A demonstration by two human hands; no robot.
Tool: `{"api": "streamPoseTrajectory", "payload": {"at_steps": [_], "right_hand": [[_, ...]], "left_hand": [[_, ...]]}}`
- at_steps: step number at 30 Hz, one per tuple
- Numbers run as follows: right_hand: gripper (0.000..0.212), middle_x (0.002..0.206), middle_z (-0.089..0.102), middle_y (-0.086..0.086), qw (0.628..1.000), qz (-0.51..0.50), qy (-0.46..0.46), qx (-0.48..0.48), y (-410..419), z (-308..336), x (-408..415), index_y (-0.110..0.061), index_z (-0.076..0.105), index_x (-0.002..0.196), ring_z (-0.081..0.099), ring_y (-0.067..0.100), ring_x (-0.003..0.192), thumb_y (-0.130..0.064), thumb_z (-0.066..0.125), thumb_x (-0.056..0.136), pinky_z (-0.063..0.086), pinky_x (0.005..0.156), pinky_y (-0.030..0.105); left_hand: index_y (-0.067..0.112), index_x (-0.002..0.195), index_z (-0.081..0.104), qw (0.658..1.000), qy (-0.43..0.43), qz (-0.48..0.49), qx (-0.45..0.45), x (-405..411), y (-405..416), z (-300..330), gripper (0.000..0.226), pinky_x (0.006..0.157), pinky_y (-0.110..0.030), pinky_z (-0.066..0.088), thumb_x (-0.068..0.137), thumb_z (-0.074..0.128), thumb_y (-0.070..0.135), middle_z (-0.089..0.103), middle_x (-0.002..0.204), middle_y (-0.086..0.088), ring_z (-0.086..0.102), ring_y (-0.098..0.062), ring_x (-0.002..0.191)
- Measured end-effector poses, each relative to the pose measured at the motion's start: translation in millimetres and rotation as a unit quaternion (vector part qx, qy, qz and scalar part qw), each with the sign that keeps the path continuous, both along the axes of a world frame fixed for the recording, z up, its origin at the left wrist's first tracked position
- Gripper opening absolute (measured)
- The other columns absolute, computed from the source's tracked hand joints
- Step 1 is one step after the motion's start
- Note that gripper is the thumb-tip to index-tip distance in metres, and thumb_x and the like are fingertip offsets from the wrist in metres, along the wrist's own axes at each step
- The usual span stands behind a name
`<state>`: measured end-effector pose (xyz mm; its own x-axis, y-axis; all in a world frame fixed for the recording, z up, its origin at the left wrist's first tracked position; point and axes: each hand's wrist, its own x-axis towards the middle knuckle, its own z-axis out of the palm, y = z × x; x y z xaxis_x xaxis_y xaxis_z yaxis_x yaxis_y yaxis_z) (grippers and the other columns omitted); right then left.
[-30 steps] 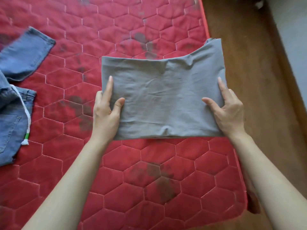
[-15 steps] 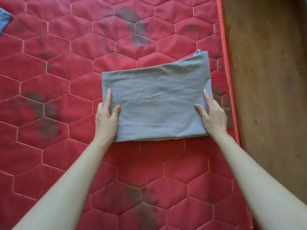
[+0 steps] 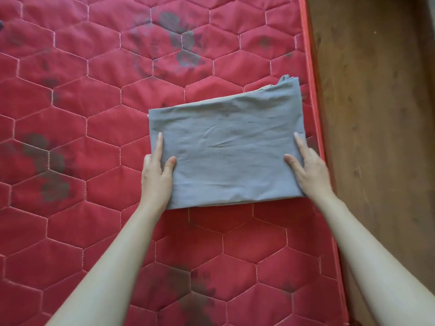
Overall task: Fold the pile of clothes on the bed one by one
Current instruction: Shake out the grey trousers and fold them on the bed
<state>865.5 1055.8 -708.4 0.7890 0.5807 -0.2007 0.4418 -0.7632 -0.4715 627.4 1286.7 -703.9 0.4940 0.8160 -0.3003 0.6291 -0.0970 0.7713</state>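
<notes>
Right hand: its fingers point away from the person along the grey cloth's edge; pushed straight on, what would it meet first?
Only more of the folded grey cloth under the right hand, up to its bunched far corner; past that, bare red mattress, likely.

A grey garment (image 3: pixel 226 151), folded into a flat, roughly rectangular bundle, is lying on the red quilted mattress (image 3: pixel 94 114) close to its right edge. Light creases are running across its top face, stacked layers are showing along its near edge, and loose fabric is bunching up at its far right corner. The bundle is sitting slightly askew, its far edge rising toward the right.
</notes>
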Motion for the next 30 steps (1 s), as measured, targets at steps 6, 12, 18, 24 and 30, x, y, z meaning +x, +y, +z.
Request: {"api": "streamPoseTrajectory", "payload": {"at_steps": [6, 12, 18, 24, 30], "right_hand": [[0.059, 0.109, 0.058, 0.012, 1.0, -0.007, -0.012, -0.018, -3.1, -18.2, 0.1, -0.038, 0.021, 0.151, 0.059, 0.033, 0.096, -0.049, 0.044, 0.098, 0.04, 0.072, 0.034], [0.06, 0.111, 0.05, 0.012, 0.998, 0.013, -0.041, -0.051, 2.2, -9.5, -0.4, -0.028, 0.024, 0.152, 0.056, 0.03, 0.095, -0.045, 0.044, 0.098, 0.044, 0.072, 0.037], [0.05, 0.154, 0.028, 0.022, 0.967, 0.074, -0.243, -0.028, 48.0, 2.8, -24.2, -0.017, 0.042, 0.145, 0.027, 0.037, 0.142, -0.037, 0.044, 0.099, 0.029, 0.11, 0.051], [0.053, 0.161, 0.017, 0.005, 0.961, 0.207, -0.167, -0.077, 105.7, -24.7, -69.3, -0.027, 0.027, 0.151, 0.013, 0.021, 0.149, -0.037, 0.034, 0.1, 0.011, 0.117, 0.054], [0.067, 0.163, 0.001, 0.0, 0.968, 0.111, -0.157, -0.163, 53.8, -33.8, -7.5, -0.03, 0.008, 0.154, -0.003, 0.023, 0.15, -0.06, 0.022, 0.096, 0.0, 0.118, 0.056]], "left_hand": [[0.042, 0.15, 0.017, 1.0, 0.018, -0.02, 0.015, -4.1, 3.1, -15.7, 0.061, 0.085, -0.024, 0.029, 0.099, 0.048, 0.027, 0.042, 0.108, 0.002, 0.04, -0.008, 0.095], [0.035, 0.152, 0.02, 0.994, 0.079, -0.026, 0.069, -1.0, 0.7, -8.3, 0.061, 0.088, -0.033, 0.035, 0.098, 0.049, 0.029, 0.044, 0.123, -0.007, 0.044, -0.018, 0.103], [0.016, 0.147, 0.037, 0.902, 0.138, -0.168, 0.373, 26.3, -17.8, 1.2, 0.057, 0.115, -0.056, 0.009, 0.091, 0.051, 0.019, 0.029, 0.155, -0.015, 0.023, -0.033, 0.144], [0.024, 0.152, 0.024, 0.871, 0.2, -0.301, 0.332, 61.3, -41.7, -25.0, 0.058, 0.116, -0.059, 0.001, 0.097, 0.033, 0.041, 0.013, 0.161, -0.003, 0.007, -0.026, 0.149], [0.031, 0.153, 0.017, 0.901, 0.208, -0.218, 0.312, 41.8, 6.9, -40.4, 0.064, 0.117, -0.052, 0.0, 0.094, 0.022, 0.056, 0.007, 0.162, -0.007, 0.004, -0.025, 0.149]]}}
